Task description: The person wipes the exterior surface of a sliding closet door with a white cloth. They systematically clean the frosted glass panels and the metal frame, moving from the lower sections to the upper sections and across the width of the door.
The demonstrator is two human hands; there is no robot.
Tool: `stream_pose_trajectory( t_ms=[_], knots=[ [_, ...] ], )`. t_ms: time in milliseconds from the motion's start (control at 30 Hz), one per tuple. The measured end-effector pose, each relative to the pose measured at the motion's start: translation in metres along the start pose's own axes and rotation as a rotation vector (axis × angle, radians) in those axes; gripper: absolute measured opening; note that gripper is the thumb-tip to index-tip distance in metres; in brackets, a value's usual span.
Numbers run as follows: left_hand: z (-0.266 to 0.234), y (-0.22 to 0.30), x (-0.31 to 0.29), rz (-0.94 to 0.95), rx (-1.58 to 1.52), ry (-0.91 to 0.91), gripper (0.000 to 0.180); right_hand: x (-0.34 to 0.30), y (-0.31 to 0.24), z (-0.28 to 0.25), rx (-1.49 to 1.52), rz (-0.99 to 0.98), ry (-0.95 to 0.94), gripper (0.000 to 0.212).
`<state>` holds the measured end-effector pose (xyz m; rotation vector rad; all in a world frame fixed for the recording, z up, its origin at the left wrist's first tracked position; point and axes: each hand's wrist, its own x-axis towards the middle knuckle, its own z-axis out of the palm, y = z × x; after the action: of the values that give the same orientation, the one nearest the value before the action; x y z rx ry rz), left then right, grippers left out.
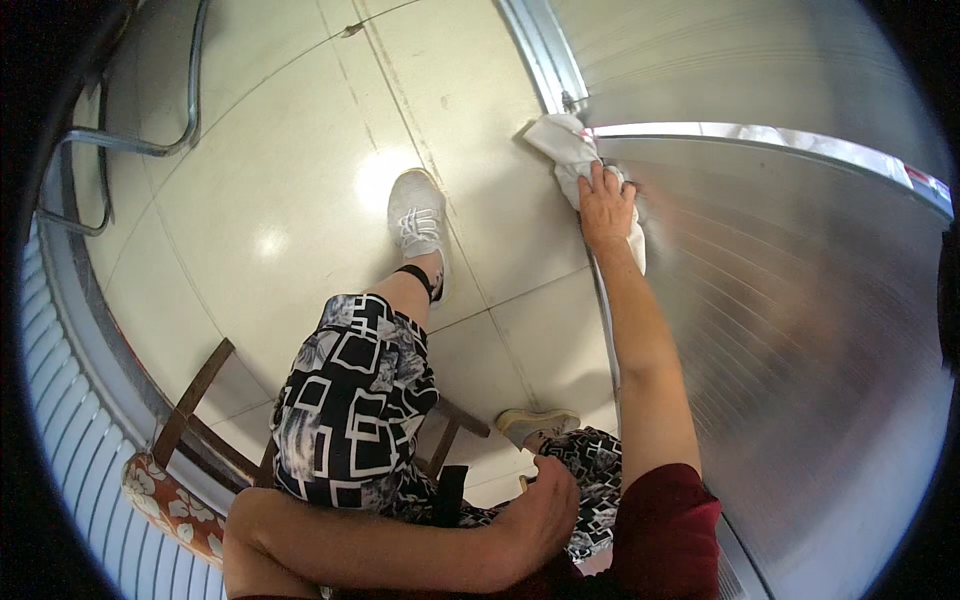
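— Right hand [605,205]?
— Fingers spread flat, pressing white cloth [575,160] against corner edge of ribbed metal surface [790,330].
— Left hand [545,510]?
— Resting on patterned lap, loosely curled, apparently grasping nothing; underside hidden.

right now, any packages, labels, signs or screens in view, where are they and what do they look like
No packages, signs or screens show.
Red and white strip: possibly a label or tape, on the top edge of the metal surface at far right, thin and long; too small to tell more.
White cloth: plain and unprinted, under the right hand at the metal edge.
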<state>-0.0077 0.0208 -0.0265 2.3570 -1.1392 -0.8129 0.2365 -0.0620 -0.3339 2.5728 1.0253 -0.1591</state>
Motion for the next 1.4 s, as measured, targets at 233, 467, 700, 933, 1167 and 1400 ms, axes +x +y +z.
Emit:
stream_pose_trajectory(
  t_ms=[233,467,700,933,1167,1400],
  knots=[
    [0.0,0.015,0.006,0.06,0.103,-0.006,0.036,-0.073,0.052,-0.146,0.088,0.12,0.191,0.06],
    [-0.007,0.01,0.002,0.1,0.121,-0.092,0.035,-0.133,0.098,-0.232,-0.006,0.261,0.86,0.059],
    [0.001,0.011,0.004,0.086,0.061,-0.058,0.035,-0.08,0.044,-0.092,-0.052,0.174,0.387,0.046],
    [-0.006,0.013,0.009,0.004,0.063,-0.03,0.034,-0.067,0.019,-0.025,-0.04,0.039,0.047,0.031],
    [-0.015,0.013,0.011,0.075,0.169,-0.041,0.036,-0.234,0.062,-0.036,0.003,0.114,-0.013,0.032],
    [-0.009,0.019,0.008,0.177,0.183,-0.117,0.038,-0.411,0.059,0.038,0.317,1.413,-0.396,0.043]
  ],
)
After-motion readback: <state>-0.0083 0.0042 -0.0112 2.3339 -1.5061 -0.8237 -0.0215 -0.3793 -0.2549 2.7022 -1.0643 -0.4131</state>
